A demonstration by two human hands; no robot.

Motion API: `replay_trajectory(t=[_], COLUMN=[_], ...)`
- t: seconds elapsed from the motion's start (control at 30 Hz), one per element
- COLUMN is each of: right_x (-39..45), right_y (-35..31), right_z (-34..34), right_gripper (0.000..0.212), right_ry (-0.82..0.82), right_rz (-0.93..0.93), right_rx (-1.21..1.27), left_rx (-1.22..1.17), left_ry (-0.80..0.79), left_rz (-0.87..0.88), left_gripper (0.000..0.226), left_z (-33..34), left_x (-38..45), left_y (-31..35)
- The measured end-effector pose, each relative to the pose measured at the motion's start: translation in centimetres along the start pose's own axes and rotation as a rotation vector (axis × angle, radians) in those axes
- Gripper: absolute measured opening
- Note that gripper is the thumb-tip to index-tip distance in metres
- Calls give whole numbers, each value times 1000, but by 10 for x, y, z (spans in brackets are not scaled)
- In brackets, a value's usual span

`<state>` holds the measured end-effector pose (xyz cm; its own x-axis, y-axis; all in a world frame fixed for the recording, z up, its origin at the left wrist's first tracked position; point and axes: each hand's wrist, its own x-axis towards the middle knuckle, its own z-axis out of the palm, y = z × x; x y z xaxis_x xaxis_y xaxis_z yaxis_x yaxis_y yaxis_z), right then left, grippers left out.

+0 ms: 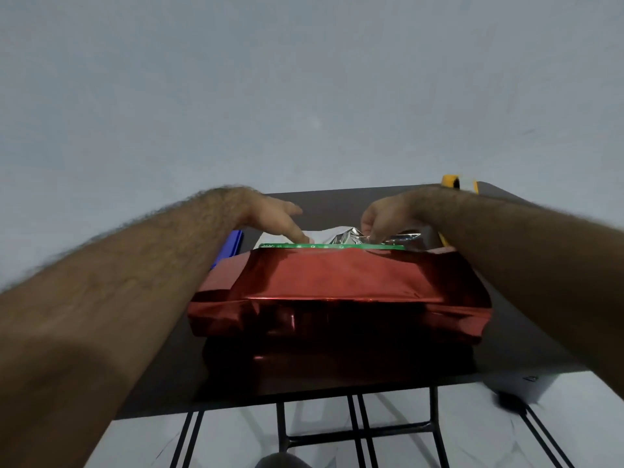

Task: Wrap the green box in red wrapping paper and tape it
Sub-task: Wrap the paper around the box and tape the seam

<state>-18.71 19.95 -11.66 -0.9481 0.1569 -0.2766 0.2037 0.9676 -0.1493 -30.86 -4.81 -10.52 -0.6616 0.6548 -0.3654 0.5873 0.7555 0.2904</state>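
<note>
On the dark table (341, 201) the green box (332, 246) lies mostly covered by red wrapping paper (337, 285), my left hand (275, 216) pressing straight fingers on its far edge while my right hand (385, 217) pinches the paper's silvery flap (347, 238).

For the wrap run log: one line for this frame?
stage: far flap | left hand: presses green box | right hand: pinches red wrapping paper | tape: none yet
</note>
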Motion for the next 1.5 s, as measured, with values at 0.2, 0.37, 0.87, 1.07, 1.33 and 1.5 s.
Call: replay_trajectory(t=[0.2, 0.37, 0.87, 1.07, 1.33, 1.5], right_x=[-4, -8, -77, -132, -157, -156], right_y=[5, 6, -15, -25, -55, -63], right_z=[-3, 0, -25, -35, -32, -37], right_gripper=[26, 47, 80, 20, 12, 22], right_ry=[-37, -50, 332, 467, 492, 503], right_rz=[61, 110, 64, -31, -15, -25], right_rx=[25, -24, 159, 164, 177, 64], left_rx=[209, 249, -263, -219, 356, 243], left_ry=[57, 125, 553, 722, 632, 468], left_rz=[-46, 8, 163, 199, 607, 388], left_gripper=[88, 66, 35, 15, 108, 117], left_z=[7, 10, 2, 18, 90, 89], left_x=[17, 18, -69, -125, -173, -153], left_y=[-3, 2, -16, -10, 61, 55])
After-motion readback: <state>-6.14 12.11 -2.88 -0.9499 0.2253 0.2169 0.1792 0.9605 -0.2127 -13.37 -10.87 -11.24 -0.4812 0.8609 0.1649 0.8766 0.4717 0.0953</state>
